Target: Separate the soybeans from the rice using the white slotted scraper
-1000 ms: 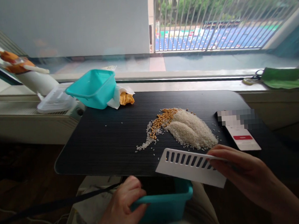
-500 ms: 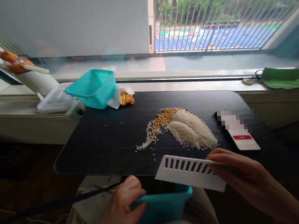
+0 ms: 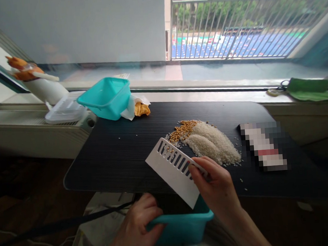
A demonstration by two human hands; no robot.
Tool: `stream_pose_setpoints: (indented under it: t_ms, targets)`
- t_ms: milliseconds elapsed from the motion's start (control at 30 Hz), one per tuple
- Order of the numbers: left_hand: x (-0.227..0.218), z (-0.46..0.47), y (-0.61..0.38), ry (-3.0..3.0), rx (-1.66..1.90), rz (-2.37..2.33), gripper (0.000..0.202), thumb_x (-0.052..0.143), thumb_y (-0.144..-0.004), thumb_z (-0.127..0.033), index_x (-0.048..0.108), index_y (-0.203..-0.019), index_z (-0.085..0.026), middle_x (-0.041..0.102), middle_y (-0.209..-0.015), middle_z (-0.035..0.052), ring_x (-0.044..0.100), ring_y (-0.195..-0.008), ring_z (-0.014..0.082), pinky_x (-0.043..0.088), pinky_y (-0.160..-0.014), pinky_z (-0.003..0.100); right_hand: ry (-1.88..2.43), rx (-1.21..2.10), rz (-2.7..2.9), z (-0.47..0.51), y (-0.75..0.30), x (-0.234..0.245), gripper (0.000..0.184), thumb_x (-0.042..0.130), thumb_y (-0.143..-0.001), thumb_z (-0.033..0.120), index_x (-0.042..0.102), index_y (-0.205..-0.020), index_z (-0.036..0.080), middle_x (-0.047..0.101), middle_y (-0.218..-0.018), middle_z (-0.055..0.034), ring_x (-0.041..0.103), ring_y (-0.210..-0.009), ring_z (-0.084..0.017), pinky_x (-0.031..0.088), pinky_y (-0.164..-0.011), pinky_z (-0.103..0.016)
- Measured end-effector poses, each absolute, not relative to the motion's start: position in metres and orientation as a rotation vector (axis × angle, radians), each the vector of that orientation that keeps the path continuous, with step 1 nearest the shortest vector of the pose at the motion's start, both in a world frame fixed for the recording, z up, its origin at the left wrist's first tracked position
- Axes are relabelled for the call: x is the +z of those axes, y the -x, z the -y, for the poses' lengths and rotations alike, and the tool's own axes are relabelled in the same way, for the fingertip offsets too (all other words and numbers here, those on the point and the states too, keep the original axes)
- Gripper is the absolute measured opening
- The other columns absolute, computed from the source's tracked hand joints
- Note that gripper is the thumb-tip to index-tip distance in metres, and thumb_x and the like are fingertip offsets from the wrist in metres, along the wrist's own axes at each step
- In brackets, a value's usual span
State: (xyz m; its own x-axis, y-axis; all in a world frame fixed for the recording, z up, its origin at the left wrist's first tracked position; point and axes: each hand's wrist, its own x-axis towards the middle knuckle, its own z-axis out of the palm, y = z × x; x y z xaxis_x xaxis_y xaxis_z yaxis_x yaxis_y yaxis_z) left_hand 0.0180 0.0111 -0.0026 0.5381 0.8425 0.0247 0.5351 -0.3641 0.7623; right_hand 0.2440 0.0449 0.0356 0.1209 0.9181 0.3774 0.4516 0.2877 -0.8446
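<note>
My right hand [image 3: 217, 188] is closed on a white slotted plastic scraper [image 3: 174, 170], held tilted over the black table [image 3: 121, 156], its slotted edge just left of a heap of white rice [image 3: 213, 144] mixed with yellow beans [image 3: 182, 129]. My left hand [image 3: 133, 230] grips the rim of a teal plastic tub [image 3: 182, 226] held below the table's near edge. A few loose grains lie scattered near the heap.
A second teal tub [image 3: 106, 97] sits tilted at the table's far left corner, beside a clear lidded box [image 3: 64, 111], white paper and a yellow item [image 3: 141, 109]. A phone [image 3: 262, 146] lies at the right. A green cloth [image 3: 309, 88] rests on the window sill.
My right hand has swung the scraper from the table's near right edge to the left and forward, now over the trail of rice and beans left of the heap. The left hand stays put.
</note>
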Motion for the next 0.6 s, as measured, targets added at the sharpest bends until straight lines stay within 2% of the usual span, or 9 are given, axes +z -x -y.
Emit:
stream_pose_setpoints:
  t_ms: [167, 333, 600]
  targets:
    - [-0.002, -0.011, -0.017, -2.039, 0.523, -1.093, 0.019, 0.055, -0.081, -0.004, 0.067, -0.072, -0.017, 0.061, -0.077, 0.0036, 0.061, -0.078, 0.0190, 0.047, -0.067, 0.028, 1.483, 0.511, 1.369, -0.031, -0.272, 0.026, 0.010, 0.064, -0.090, 0.022, 0.074, -0.089, 0.021, 0.068, -0.077, -0.0002, 0.062, -0.055, -0.011, 0.051, -0.051, -0.022]
    - [-0.002, -0.011, -0.018, -2.026, 0.518, -1.080, 0.021, 0.053, -0.083, -0.005, 0.067, -0.073, -0.017, 0.061, -0.079, 0.0043, 0.061, -0.080, 0.0195, 0.048, -0.069, 0.028, 1.616, 0.421, 1.219, -0.019, -0.296, 0.026, 0.011, 0.069, -0.086, 0.029, 0.076, -0.084, 0.022, 0.065, -0.063, 0.0018, 0.058, -0.048, -0.012, 0.049, -0.045, -0.021]
    - [0.000, -0.011, -0.018, -2.043, 0.510, -1.096, 0.022, 0.052, -0.087, -0.008, 0.067, -0.075, -0.018, 0.062, -0.079, 0.0037, 0.061, -0.080, 0.0188, 0.050, -0.070, 0.027, 1.728, 0.287, 1.103, -0.031, -0.329, 0.034, 0.019, 0.070, -0.083, 0.036, 0.077, -0.090, 0.019, 0.066, -0.064, 0.0000, 0.061, -0.051, -0.014, 0.053, -0.048, -0.023]
